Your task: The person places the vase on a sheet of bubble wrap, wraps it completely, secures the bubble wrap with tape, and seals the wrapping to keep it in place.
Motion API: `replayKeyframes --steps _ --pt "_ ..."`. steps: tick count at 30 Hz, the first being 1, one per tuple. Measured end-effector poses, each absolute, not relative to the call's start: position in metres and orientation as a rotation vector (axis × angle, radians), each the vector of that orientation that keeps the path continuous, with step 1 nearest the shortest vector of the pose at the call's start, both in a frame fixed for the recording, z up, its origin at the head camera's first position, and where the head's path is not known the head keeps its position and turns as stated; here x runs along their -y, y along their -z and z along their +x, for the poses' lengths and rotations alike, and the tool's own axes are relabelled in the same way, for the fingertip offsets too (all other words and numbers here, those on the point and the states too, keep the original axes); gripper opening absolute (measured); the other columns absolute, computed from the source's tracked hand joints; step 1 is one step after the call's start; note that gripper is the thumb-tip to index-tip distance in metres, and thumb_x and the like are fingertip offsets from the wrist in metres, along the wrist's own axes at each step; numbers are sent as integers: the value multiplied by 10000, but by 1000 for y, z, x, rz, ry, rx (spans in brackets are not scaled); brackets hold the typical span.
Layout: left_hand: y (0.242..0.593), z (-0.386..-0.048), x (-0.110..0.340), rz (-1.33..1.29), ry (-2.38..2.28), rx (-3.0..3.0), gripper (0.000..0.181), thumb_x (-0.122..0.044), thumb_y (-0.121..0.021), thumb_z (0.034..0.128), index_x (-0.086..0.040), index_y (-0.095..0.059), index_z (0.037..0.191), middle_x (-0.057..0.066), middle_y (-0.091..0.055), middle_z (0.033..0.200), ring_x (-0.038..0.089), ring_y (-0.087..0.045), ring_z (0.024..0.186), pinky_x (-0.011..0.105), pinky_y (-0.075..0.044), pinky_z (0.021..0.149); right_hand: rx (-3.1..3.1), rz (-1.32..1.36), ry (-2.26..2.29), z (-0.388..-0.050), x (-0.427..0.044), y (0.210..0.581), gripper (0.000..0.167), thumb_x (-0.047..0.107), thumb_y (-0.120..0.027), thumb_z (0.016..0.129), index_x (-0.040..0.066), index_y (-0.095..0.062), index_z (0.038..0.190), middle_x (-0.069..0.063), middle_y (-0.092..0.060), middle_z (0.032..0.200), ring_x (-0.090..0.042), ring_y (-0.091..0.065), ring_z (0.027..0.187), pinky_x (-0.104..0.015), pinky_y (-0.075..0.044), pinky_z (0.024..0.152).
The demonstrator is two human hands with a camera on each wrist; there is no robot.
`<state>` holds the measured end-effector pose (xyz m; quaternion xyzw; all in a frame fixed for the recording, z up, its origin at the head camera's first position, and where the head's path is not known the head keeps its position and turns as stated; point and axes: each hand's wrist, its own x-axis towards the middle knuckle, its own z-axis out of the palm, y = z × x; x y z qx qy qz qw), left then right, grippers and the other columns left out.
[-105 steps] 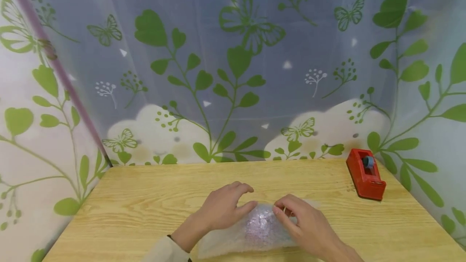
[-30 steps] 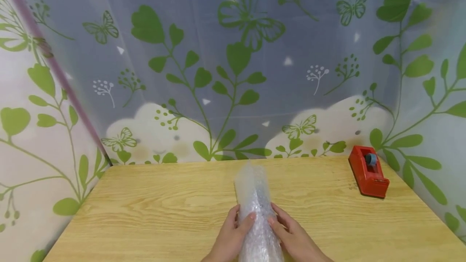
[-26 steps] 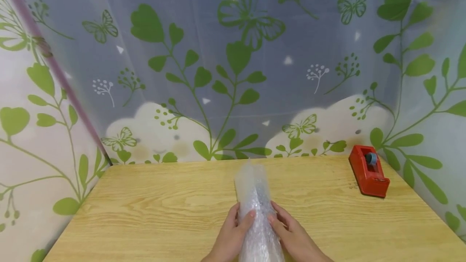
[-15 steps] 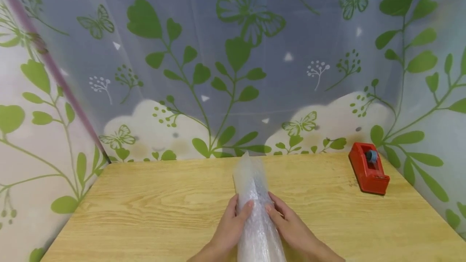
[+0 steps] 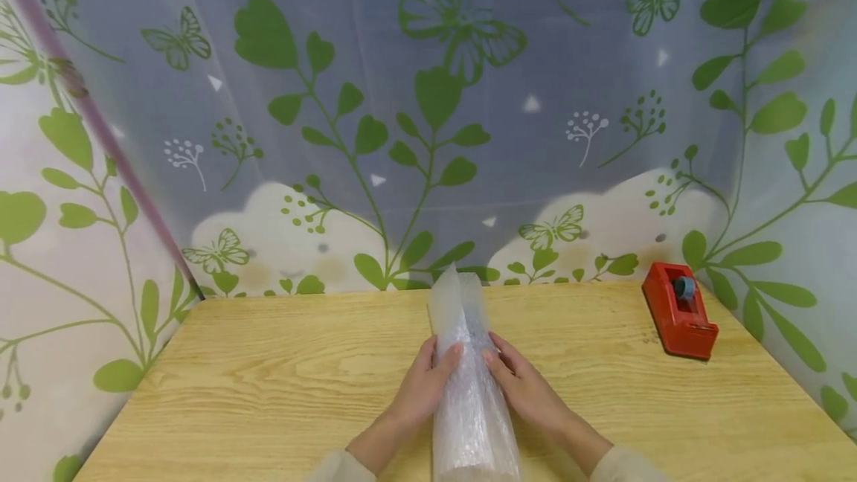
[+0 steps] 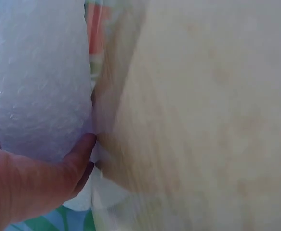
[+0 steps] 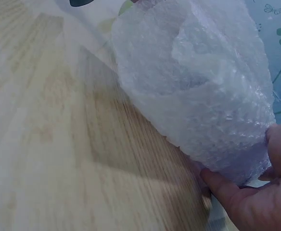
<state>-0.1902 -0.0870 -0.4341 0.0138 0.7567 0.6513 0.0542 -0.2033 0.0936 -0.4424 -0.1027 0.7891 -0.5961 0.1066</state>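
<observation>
A long roll of clear bubble wrap (image 5: 472, 415) lies lengthwise at the middle of the table, its far end reaching the back edge. From the left side my left hand (image 5: 422, 389) grips it, thumb on top and fingers along the flank. My right hand (image 5: 529, 393) holds the opposite side the same way. In the left wrist view, the bubble wrap (image 6: 39, 77) fills the upper left beside the thumb and fingers. The right wrist view has the wrap's loose, layered end (image 7: 193, 72) flaring open away from the hand. Whatever may be inside is hidden.
A red tape dispenser (image 5: 679, 315) with a small blue-grey roll stands at the back right of the wooden table (image 5: 268, 378). A curtain with leaves and butterflies (image 5: 442, 132) hangs behind the table and along both sides.
Earlier the wrap lay crosswise and flatter with both hands above it. Since then it has become a lengthwise roll gripped on both sides, and over the last second it and the hands have slid farther away.
</observation>
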Motion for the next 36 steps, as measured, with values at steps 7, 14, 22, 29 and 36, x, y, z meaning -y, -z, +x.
replayKeyframes --steps 7,14,22,29,36 --pt "435 -202 90 63 -1978 -2330 728 -464 -474 970 44 -267 1448 264 -391 1403 407 -420 1250 567 -330 1004 -2257 -344 1838 -214 -91 443 638 398 -464 992 58 -267 1495 -262 -384 1424 -376 -456 1234 -508 -421 950" --pt "433 -209 91 100 -1998 -2307 726 -461 -456 978 51 -254 1451 267 -373 1417 411 -377 1286 555 -300 1031 -2196 -320 1870 -223 -90 444 657 409 -457 994 64 -231 1505 -251 -420 1391 -341 -503 1176 -469 -456 918" --pt "437 -222 92 44 -1972 -2312 753 -496 -469 960 37 -268 1452 248 -375 1424 396 -375 1292 544 -293 1040 -2088 -283 1894 -234 -92 448 691 451 -449 985 111 -178 1523 -243 -414 1383 -329 -516 1154 -445 -481 881" --pt "439 -227 93 37 -1993 -2323 707 -490 -463 964 17 -314 1434 212 -455 1356 361 -450 1227 528 -339 1012 -1978 -297 1935 -242 -90 451 706 473 -420 990 53 -194 1509 -230 -414 1390 -321 -514 1160 -447 -483 876" --pt "439 -230 91 41 -1997 -2259 730 -502 -470 957 3 -285 1451 203 -413 1399 360 -408 1268 527 -308 1035 -1998 -247 1944 -241 -93 453 763 508 -427 974 -9 -203 1489 -239 -375 1420 -339 -472 1210 -484 -430 951"
